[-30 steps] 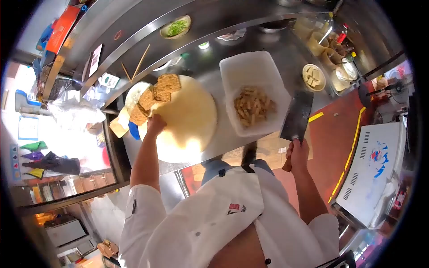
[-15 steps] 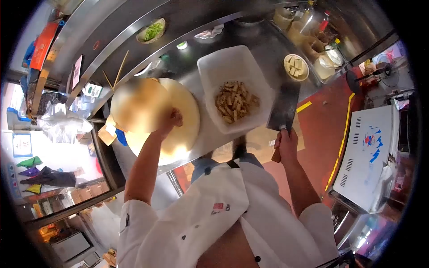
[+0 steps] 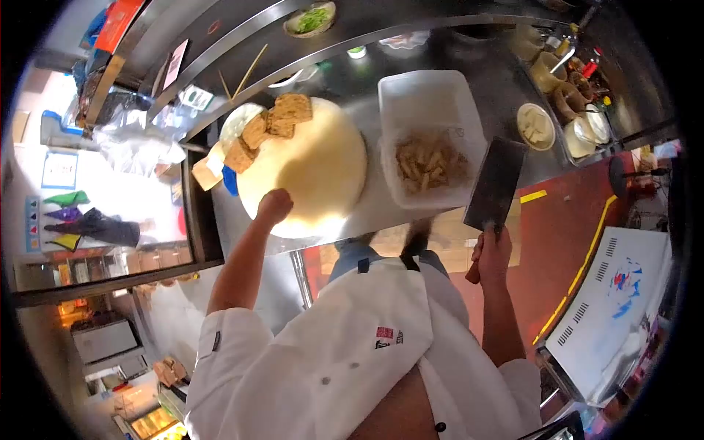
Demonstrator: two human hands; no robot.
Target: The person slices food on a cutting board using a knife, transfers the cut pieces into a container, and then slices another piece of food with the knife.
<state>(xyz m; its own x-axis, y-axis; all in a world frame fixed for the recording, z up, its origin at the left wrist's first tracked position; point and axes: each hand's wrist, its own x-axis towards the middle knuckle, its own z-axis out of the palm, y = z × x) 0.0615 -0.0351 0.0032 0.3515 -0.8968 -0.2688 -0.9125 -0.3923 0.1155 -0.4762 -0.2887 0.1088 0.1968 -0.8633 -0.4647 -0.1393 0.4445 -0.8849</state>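
Observation:
My left hand is closed in a fist above the near left part of a round, pale cutting board. Nothing shows between its fingers. Several brown, browned-looking slabs, possibly tofu, lie along the board's far left edge, apart from the hand. My right hand grips the handle of a cleaver and keeps its broad dark blade pointing up and away, beyond the counter's front edge. Left of the blade stands a translucent plastic tub holding brown strips.
A bowl of pale slices sits right of the tub, beside a tray of jars and bottles. On the shelf above are a bowl of chopped greens and chopsticks. A white appliance stands at the right.
My view has shifted, so the counter sits further right and higher. My left hand has drawn back toward the board's near left side, fingers now curled. The cleaver stays in my right hand.

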